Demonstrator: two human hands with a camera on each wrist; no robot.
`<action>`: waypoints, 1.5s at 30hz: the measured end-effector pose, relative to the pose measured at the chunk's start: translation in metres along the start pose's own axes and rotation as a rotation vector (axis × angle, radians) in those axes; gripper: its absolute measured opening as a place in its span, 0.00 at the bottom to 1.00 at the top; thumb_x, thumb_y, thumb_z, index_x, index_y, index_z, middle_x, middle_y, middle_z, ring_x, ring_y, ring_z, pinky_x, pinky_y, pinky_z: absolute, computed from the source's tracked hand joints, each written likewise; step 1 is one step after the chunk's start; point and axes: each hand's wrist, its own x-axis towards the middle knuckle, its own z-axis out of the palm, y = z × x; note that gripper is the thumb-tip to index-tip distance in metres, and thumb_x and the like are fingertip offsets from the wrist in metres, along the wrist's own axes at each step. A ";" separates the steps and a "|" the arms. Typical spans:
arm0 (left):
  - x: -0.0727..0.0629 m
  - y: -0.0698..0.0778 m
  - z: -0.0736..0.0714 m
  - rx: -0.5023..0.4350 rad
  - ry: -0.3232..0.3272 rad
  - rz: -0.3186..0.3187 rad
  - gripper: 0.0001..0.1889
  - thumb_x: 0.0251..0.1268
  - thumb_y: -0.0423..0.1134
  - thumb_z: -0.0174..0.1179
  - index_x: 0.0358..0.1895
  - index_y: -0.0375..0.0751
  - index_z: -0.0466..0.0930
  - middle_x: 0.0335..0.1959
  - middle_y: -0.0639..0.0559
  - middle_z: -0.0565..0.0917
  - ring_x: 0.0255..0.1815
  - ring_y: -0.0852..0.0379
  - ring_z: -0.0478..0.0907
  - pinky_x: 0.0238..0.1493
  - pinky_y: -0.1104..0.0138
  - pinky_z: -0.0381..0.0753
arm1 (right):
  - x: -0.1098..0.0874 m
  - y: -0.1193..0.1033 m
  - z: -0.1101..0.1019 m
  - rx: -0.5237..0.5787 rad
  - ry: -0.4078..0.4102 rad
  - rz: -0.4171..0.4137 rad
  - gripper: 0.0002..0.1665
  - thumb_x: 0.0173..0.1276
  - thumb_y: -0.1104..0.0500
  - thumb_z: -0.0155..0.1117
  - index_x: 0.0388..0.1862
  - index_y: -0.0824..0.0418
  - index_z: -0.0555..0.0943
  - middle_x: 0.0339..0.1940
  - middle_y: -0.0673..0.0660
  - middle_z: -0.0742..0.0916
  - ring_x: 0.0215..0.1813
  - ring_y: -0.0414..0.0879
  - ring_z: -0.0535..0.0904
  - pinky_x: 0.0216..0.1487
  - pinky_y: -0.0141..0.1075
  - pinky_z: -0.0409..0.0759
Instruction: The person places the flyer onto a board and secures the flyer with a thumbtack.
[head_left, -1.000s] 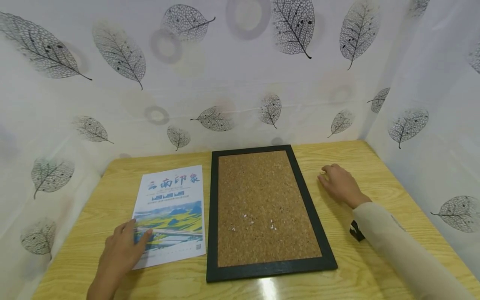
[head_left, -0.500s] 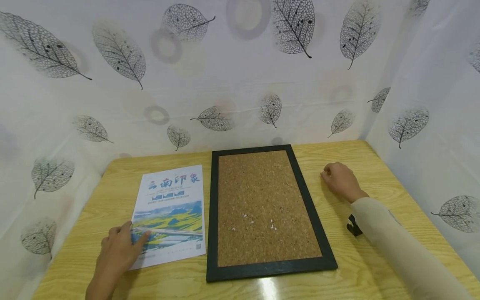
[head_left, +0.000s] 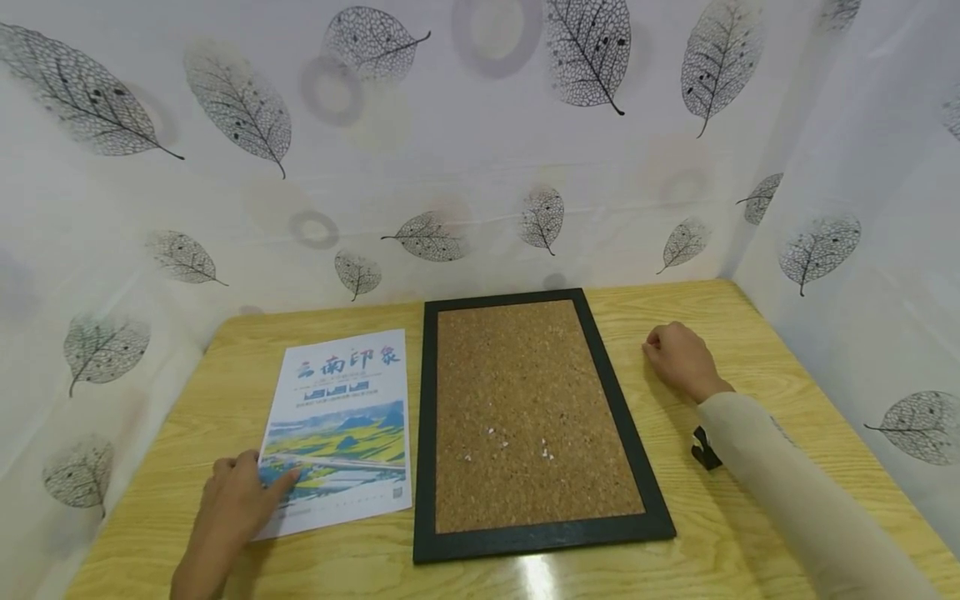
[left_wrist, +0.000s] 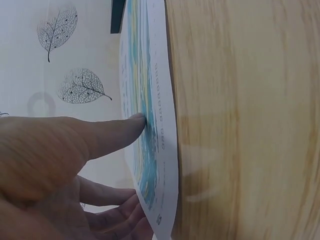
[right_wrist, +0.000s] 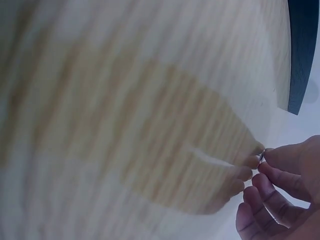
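A printed poster (head_left: 337, 433) with a landscape and blue lettering lies left of the cork board (head_left: 525, 400). My left hand (head_left: 236, 500) holds the poster by its lower left edge. In the left wrist view its thumb (left_wrist: 117, 136) presses on the printed face, and the other fingers (left_wrist: 112, 217) curl at the sheet's edge, partly hidden behind it. To the right of the board, my right hand (head_left: 681, 360) is low over the table. In the right wrist view, thumb and forefinger pinch a tiny thin shiny piece (right_wrist: 261, 156), too small to identify.
The board has a black frame (head_left: 615, 375) and several small white specks (head_left: 546, 450). Wood-grain table (head_left: 757, 342) surrounds everything. Leaf-patterned curtains (head_left: 450, 167) close off the back and sides. A black clip-like piece (head_left: 705, 450) sits beside the right sleeve (head_left: 795, 492).
My left hand has shifted slightly left and nearer, and the poster's lower left corner has moved with it. My right fingers have drawn together and the hand has moved a little.
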 end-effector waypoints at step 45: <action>-0.004 -0.010 -0.016 -0.220 0.214 0.008 0.23 0.78 0.42 0.52 0.55 0.18 0.77 0.42 0.30 0.84 0.43 0.37 0.80 0.39 0.50 0.75 | -0.002 0.003 0.002 0.034 0.058 0.015 0.11 0.75 0.64 0.61 0.41 0.72 0.85 0.39 0.68 0.87 0.35 0.59 0.83 0.37 0.55 0.80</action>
